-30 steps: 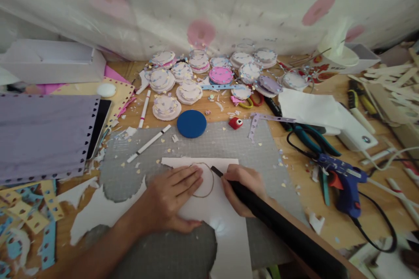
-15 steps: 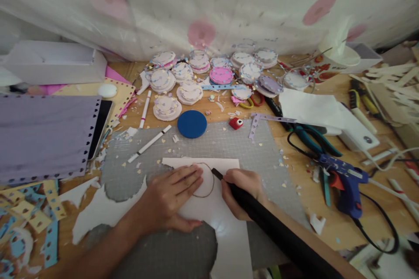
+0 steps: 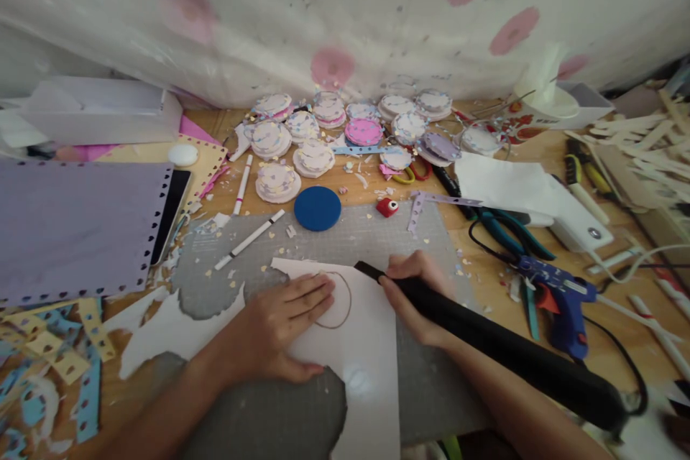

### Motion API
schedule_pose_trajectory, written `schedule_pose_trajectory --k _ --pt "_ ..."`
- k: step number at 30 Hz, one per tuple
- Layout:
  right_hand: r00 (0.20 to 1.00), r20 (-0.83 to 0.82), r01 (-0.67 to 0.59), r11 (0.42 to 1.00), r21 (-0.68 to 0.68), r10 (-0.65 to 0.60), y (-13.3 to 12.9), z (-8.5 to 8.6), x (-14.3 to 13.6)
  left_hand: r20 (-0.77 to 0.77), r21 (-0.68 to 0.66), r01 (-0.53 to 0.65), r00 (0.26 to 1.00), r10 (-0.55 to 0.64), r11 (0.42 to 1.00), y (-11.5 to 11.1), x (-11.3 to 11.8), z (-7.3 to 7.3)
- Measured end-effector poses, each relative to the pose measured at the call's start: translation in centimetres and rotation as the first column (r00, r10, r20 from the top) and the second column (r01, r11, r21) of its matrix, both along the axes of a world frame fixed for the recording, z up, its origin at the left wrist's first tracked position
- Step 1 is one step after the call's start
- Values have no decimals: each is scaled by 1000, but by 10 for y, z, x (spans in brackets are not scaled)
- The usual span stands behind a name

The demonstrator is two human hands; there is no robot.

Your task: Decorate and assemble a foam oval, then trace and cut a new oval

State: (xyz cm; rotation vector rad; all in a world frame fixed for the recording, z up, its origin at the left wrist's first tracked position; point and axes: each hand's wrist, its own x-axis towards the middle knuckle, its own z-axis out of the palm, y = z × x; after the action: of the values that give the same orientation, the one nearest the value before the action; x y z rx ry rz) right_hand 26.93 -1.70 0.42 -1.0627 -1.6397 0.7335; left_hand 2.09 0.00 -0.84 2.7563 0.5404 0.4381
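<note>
My left hand (image 3: 288,323) lies flat on a white sheet (image 3: 369,359), fingers together and thumb spread out. Beside its fingertips a thin brown circle (image 3: 350,295) shows on the sheet, partly covered by the hand. My right hand (image 3: 423,295) grips a long black pen-shaped tool (image 3: 485,338) with a cord at its back end. The tool's tip is over the sheet's upper right part, outside the circle; whether it touches cannot be made out. A blue disc (image 3: 318,208) rests beyond the sheet on the grey cutting mat (image 3: 215,309).
Several layered, dotted round pieces (image 3: 270,138) stand at the back. A white marker (image 3: 249,239) and a red punch (image 3: 387,207) lie nearer. On the right are pliers (image 3: 514,230) and a blue glue gun (image 3: 566,302); on the left, paper scraps (image 3: 59,352) and purple paper (image 3: 80,230).
My right hand and the black tool have shifted right and up, so the tip is away from the circle's edge. The left hand stays on the sheet; the view has shifted slightly.
</note>
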Motion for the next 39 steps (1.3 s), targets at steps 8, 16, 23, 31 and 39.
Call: schedule_pose_trajectory --k 8,16,23,31,39 --pt "981 82 -176 984 8 174 2 -24 -2 15 -82 17 1000 -16 997 0 -7 -6" --pt "937 257 -256 966 44 237 5 -25 -3 43 -70 14 999 -11 997 1 -4 -6" --pt "919 306 -278 959 56 249 6 -22 -6 42 -58 11 999 -8 998 2 -4 -6" --pt "922 312 -240 971 -4 229 0 -19 -4 39 -39 17 999 -16 999 3 -1 -3" --pt "953 259 -170 985 16 160 -9 -15 -3 48 -41 -25 998 27 999 3 2 1"
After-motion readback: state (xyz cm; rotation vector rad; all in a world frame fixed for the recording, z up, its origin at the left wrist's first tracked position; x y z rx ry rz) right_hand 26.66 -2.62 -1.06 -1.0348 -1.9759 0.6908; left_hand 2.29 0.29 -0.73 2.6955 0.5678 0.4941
